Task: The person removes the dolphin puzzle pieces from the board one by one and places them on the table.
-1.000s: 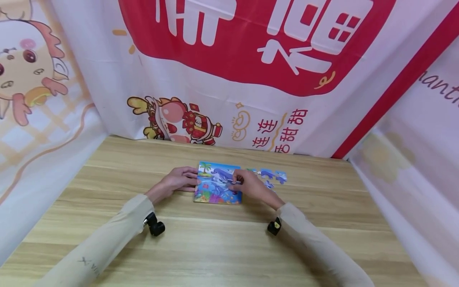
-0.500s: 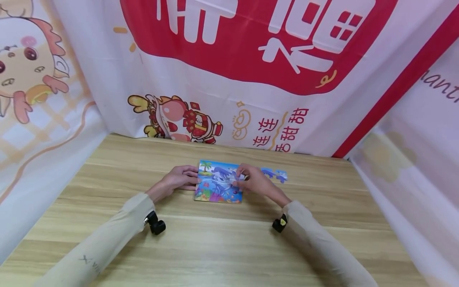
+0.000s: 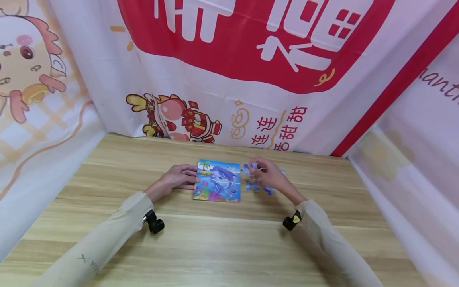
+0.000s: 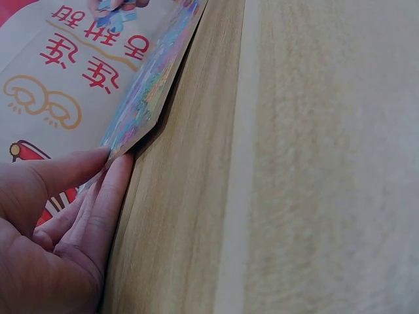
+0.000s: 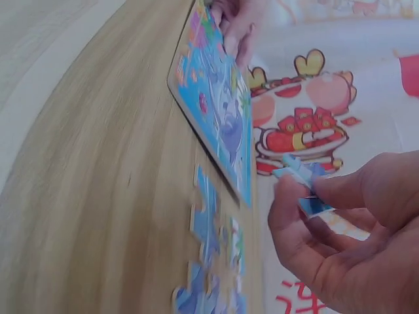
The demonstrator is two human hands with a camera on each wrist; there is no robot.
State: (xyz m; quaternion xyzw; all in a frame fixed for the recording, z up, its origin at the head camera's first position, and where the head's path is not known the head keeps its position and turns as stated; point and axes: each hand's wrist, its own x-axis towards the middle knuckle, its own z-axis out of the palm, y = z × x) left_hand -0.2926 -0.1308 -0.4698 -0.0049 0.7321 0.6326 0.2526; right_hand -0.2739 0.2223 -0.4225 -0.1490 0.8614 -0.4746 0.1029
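On the table, the right forearm is now reaching farther right than half a second ago, while the left forearm is keeping its place. Between the hands, the board is lying near the back edge, its dolphin picture no longer being covered. The right hand is hanging over the loose pieces just right of the board, so the handling is apparently shifting from the board to them. The left hand is gripping the board's left edge between thumb and fingers. The right hand is staying narrow, thumb and forefinger pinching a small piece above the wood; whether it is being picked up or set down, I cannot tell.
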